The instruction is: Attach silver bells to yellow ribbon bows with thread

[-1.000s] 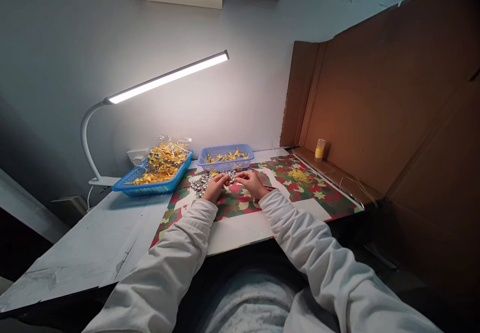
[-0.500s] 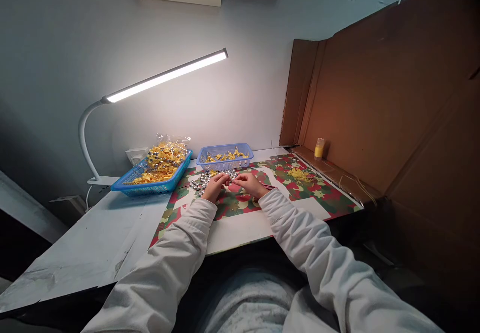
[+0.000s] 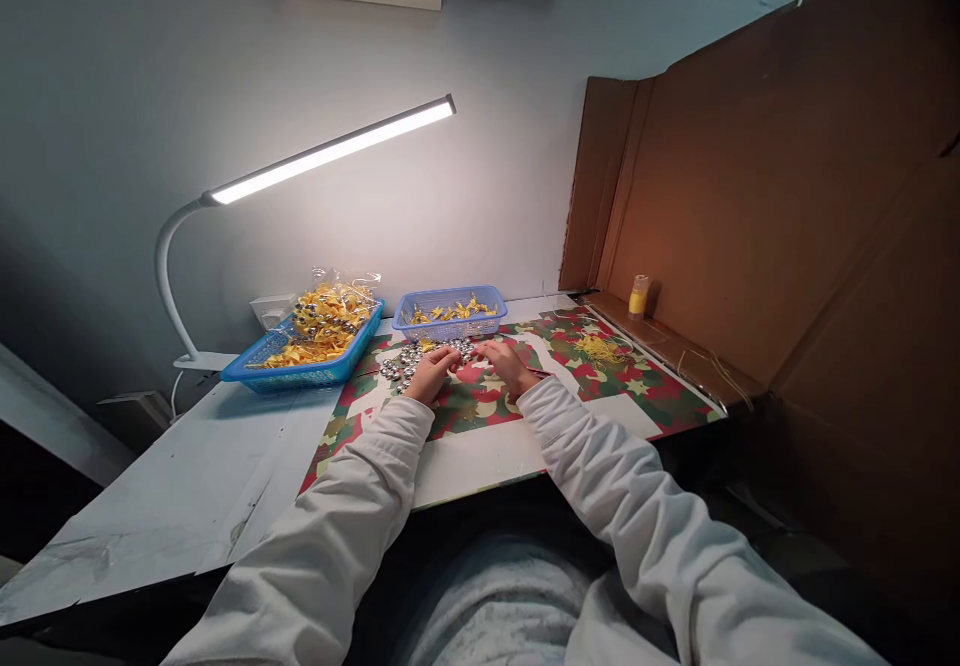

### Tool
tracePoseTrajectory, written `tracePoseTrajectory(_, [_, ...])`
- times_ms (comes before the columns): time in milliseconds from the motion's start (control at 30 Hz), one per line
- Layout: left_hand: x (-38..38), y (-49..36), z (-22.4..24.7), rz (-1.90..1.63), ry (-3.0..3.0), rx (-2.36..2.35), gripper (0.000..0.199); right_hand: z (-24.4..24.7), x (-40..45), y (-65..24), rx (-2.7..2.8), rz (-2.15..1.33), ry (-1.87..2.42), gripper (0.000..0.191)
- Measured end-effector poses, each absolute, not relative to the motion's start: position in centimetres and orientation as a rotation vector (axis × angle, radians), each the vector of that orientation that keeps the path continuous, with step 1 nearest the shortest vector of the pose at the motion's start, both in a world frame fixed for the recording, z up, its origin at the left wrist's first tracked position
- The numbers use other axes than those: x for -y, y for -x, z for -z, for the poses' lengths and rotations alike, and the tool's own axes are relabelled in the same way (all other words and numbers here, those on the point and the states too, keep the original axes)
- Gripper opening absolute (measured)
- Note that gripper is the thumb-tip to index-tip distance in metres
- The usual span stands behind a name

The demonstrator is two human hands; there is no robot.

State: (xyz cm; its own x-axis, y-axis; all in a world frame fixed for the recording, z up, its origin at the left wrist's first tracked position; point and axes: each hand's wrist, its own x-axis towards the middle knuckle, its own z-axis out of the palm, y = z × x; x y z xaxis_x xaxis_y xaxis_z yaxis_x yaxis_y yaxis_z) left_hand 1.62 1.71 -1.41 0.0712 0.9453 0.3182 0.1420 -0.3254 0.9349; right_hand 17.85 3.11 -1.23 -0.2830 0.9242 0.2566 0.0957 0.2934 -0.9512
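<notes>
My left hand (image 3: pixel 435 374) is closed in a pinch over the patterned mat, at the near side of a pile of small shiny silver balls (image 3: pixel 396 368). What its fingertips hold is too small to make out. Just to the right is my right hand (image 3: pixel 508 368), its thumb and forefinger brought together, also on something I cannot make out. A short gap separates the two hands. By the right wrist a thin reddish stick (image 3: pixel 538 373) pokes out; whether the hand grips it is unclear.
Behind the pile stands a lilac basket (image 3: pixel 450 330) of yellow pieces. A blue basket (image 3: pixel 300 378) heaped with yellow and silver pieces is at left, beside a lit lamp (image 3: pixel 337 151). Yellow strings (image 3: pixel 600 349) lie at right, near a yellow-filled bottle (image 3: pixel 638 298) and cardboard wall (image 3: pixel 720 196).
My right hand's fingertips have moved slightly up and right, widening the gap between the hands. The left hand has stayed almost in place.
</notes>
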Motion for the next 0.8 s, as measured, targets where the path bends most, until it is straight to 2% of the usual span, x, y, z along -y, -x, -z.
tracePoseTrajectory(267, [-0.98, -2.07, 0.74, -1.227, -1.679, -1.066, 0.028, 0.88, -2.41, -17.32, 1.687, -1.296, 0.899, 0.023])
tracePoseTrajectory(800, [-1.7, -1.61, 1.4, -1.332, -1.615, -1.123, 0.025, 0.8, -2.27, -17.59, 1.659, -1.244, 0.92, 0.026])
